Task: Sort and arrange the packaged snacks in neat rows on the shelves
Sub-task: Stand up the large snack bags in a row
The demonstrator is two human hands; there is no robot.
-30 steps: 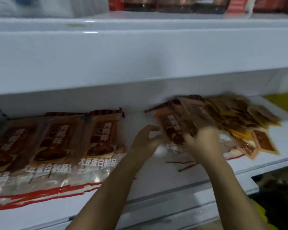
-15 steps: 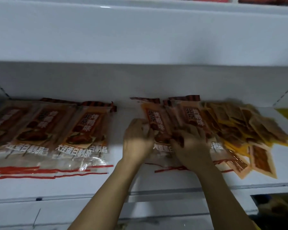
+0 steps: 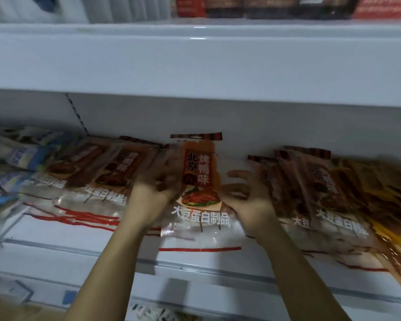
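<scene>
One orange-and-clear snack packet with a roast-duck picture lies in the gap on the white shelf. My left hand, blurred, grips the packet's left edge. At the packet's right edge my right hand has its fingers spread and touches the lower right corner. To the left lies a row of matching packets, overlapping side by side. On the right is a loose pile of the same packets.
Yellow and brown packets are heaped at the far right of the shelf. Blue-and-white packets lie at the far left past a divider. The shelf above overhangs and carries red and dark boxes.
One packet has come off the right pile and moved left into the gap beside the row. Both hands moved left with it, and the view has turned left.
</scene>
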